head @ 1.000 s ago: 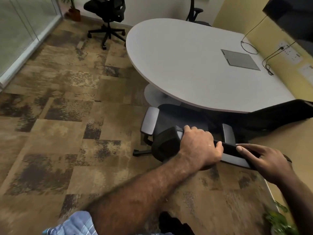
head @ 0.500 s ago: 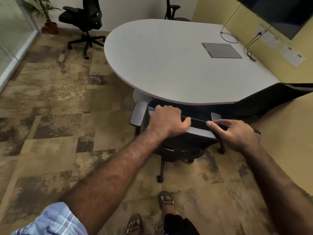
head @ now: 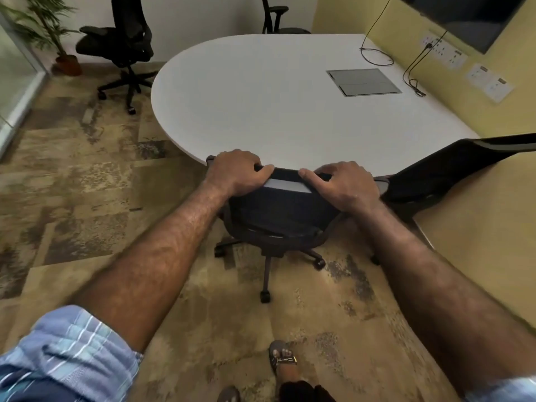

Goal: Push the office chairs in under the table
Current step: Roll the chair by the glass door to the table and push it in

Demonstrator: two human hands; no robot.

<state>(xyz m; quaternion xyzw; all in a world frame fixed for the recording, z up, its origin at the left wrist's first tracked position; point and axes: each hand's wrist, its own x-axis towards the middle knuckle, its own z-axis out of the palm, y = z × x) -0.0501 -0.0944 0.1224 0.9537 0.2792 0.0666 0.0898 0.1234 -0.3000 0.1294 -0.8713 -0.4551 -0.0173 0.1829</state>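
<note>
Over the last second the near office chair (head: 278, 210) has rolled forward until the top of its backrest meets the near edge of the white surface (head: 261, 105), its seat now hidden beneath. The left hand (head: 236, 172) and right hand (head: 343, 182) both grip that top rail, fingers curled over it. This chair looks about home, while another chair (head: 121, 39) stands well clear off the surface's far left end.
</note>
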